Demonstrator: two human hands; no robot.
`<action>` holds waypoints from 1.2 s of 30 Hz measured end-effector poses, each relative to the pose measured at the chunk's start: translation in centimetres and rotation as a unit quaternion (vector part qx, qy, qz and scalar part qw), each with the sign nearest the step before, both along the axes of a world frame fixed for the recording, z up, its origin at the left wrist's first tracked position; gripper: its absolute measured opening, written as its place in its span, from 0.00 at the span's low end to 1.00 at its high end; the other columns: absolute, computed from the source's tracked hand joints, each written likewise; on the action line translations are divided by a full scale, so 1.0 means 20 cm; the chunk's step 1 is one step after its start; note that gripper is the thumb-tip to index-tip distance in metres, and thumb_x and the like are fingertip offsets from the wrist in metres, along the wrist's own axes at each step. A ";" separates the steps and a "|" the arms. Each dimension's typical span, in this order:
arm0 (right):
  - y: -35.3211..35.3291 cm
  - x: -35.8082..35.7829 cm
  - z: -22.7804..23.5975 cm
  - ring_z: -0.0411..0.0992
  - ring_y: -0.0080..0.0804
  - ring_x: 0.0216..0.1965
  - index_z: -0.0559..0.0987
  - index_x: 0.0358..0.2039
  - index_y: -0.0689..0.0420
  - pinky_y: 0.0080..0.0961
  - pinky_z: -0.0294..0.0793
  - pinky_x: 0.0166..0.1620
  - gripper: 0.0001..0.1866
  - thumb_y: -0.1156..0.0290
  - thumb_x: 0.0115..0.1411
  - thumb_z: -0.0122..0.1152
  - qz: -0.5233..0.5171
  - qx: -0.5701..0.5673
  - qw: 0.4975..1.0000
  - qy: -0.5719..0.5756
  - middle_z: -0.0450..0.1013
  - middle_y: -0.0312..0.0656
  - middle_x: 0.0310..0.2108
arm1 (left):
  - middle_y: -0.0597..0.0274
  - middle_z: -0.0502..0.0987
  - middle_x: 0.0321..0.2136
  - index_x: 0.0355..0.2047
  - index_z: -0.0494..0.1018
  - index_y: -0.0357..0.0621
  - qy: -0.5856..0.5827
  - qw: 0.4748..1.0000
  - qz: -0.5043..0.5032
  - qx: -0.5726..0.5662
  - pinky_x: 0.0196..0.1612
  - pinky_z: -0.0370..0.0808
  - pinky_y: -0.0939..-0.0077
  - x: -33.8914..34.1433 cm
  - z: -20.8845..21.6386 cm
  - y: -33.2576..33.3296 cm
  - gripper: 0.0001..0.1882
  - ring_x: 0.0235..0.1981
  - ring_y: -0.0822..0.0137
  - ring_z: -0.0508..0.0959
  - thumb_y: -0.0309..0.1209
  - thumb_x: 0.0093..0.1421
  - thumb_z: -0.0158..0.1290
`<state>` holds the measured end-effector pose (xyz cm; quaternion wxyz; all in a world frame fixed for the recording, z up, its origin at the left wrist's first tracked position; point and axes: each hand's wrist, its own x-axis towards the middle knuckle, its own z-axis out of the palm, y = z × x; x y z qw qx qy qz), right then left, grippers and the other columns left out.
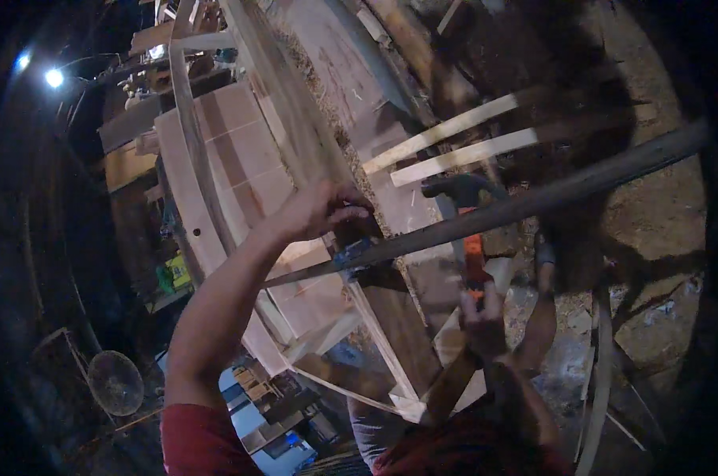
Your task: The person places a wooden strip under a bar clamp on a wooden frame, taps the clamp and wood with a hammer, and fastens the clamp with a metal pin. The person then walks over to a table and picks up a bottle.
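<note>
A pair of bare hands at a wooden frame, seen from above. The left grip (319,213) is half curled, its fingers bent over a dark part beside the blue clamp piece (352,254); whether it has hold of that part or only rests against it cannot be told. The right grip (486,321) is closed around the lower handle of a hammer (473,246), whose dark head lies beyond the knuckles. A long dark bar (533,205) passes just below the left grip and slopes up to the right, beyond the right grip. The brown plank (394,317) extends below the left grip, toward the wearer. Two pale sticks (442,135) lie above and to the right of the left grip; a wide pale panel (224,119) lies above and to its left.

Hazards, as judged: the hammer head appears close to the bar, so a careless swing could knock it and jar the clamp piece. A blow landing near that piece could catch the left grip's fingers, which lie close to it. If the clamp piece is loosely seated, the long bar's weight could twist it on the plank. Deep shadow around the right grip could spoil the aim.
</note>
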<state>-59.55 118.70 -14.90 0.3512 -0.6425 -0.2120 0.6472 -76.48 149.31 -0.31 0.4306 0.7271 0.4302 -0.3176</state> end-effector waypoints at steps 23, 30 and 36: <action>-0.11 -0.19 -0.06 0.74 0.31 0.27 0.70 0.48 0.51 0.30 0.72 0.25 0.18 0.61 0.59 0.61 0.203 -0.029 0.979 -0.010 0.72 0.41 0.29 | 0.48 0.78 0.32 0.39 0.78 0.38 -0.054 0.994 -0.089 0.025 0.39 0.75 0.61 0.05 -0.04 0.02 0.09 0.34 0.50 0.78 0.27 0.59 0.55; -0.12 -0.10 0.06 0.74 0.31 0.27 0.71 0.47 0.52 0.30 0.72 0.26 0.18 0.62 0.59 0.61 0.147 0.094 0.983 0.055 0.72 0.41 0.29 | 0.47 0.78 0.32 0.39 0.77 0.36 -0.045 0.987 -0.142 0.067 0.39 0.74 0.61 0.03 0.00 0.01 0.10 0.35 0.47 0.77 0.29 0.60 0.54; -0.12 -0.01 -0.06 0.74 0.32 0.27 0.72 0.46 0.52 0.31 0.72 0.27 0.17 0.62 0.59 0.61 0.024 0.015 0.998 0.051 0.72 0.41 0.29 | 0.49 0.78 0.32 0.40 0.77 0.38 -0.045 0.995 -0.081 0.034 0.40 0.72 0.58 0.01 0.04 0.00 0.10 0.34 0.47 0.76 0.30 0.61 0.54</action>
